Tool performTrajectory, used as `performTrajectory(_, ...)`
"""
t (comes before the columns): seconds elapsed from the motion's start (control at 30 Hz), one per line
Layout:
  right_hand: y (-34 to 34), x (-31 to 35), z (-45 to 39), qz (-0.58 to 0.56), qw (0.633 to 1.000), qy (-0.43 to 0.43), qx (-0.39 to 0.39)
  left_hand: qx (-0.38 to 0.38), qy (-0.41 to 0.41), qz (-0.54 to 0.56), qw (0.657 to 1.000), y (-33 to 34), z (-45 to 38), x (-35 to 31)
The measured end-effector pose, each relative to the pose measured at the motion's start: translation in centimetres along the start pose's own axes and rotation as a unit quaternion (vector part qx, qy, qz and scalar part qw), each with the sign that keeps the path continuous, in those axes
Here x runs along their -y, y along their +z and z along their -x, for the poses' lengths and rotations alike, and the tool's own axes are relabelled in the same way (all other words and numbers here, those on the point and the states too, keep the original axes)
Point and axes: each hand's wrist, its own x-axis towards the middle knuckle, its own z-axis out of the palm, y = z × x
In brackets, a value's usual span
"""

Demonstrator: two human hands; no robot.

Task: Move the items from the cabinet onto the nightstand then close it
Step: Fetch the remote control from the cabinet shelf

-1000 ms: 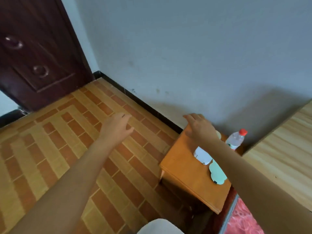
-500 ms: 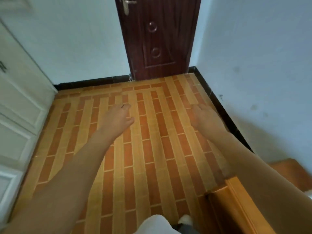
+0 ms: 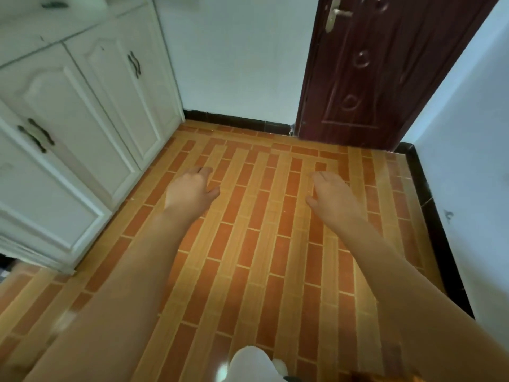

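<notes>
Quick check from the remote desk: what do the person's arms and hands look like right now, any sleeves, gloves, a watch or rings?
Both forearms are bare, with no sleeves in view. The left hand and right hand are ungloved. No watch, bracelet or ring shows on either, though the frame is slightly blurred.

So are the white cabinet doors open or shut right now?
Shut, those in view. The cabinet doors sit flush in their frames, handles forward. Both hands hang over the floor, holding nothing.

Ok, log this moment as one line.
left hand: empty, fingers loose | right hand: empty, fingers loose | cabinet: doors closed | nightstand: out of view
</notes>
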Motion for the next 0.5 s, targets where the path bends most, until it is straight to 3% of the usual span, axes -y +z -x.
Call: performTrajectory(0.5,2.6,-0.1,-9.1,0.000,0.998,-0.058,0.023,-0.008,-0.056,0.013,0.998,2.7,-6.2,-0.2)
